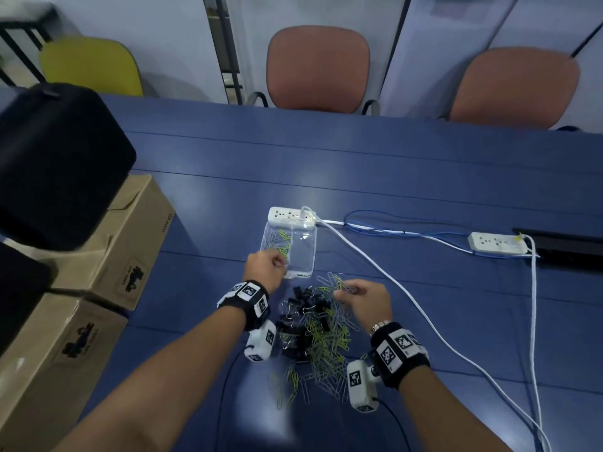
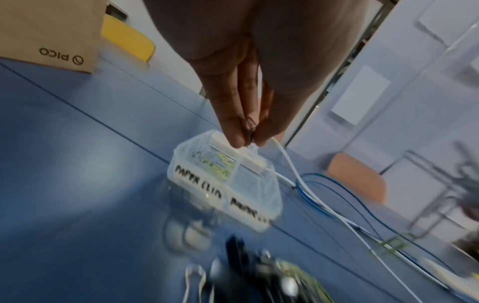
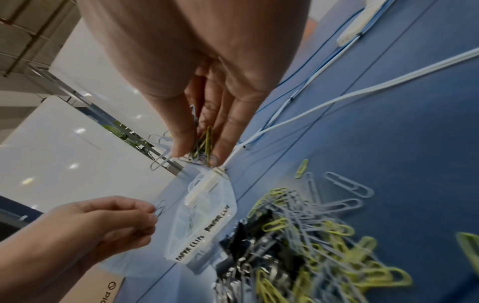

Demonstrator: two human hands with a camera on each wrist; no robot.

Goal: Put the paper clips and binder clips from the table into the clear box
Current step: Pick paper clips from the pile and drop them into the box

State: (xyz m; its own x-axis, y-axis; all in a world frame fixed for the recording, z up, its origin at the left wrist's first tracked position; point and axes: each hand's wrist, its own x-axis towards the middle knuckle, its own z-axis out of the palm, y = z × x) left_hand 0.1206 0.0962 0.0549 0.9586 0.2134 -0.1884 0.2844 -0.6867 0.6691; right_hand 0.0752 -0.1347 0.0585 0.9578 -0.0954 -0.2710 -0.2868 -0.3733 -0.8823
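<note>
A clear two-compartment box (image 1: 301, 252) lies on the blue table, with paper clips in its left compartment (image 1: 277, 244); its front wall bears handwritten labels (image 2: 199, 182). My left hand (image 1: 266, 267) hovers at the box's near left corner and pinches one paper clip (image 2: 251, 129) between thumb and fingers. My right hand (image 1: 362, 296) is just right of the box's near end and grips a bunch of grey and yellow paper clips (image 3: 201, 147). A pile of grey and yellow paper clips (image 1: 329, 337) mixed with black binder clips (image 1: 303, 308) lies between my wrists.
A white power strip (image 1: 287, 214) touches the box's far end; white and blue cables (image 1: 391, 275) run right to a second strip (image 1: 497, 243). Cardboard boxes (image 1: 107, 256) and a black case (image 1: 55, 158) fill the left. Chairs (image 1: 318, 68) stand beyond the far edge.
</note>
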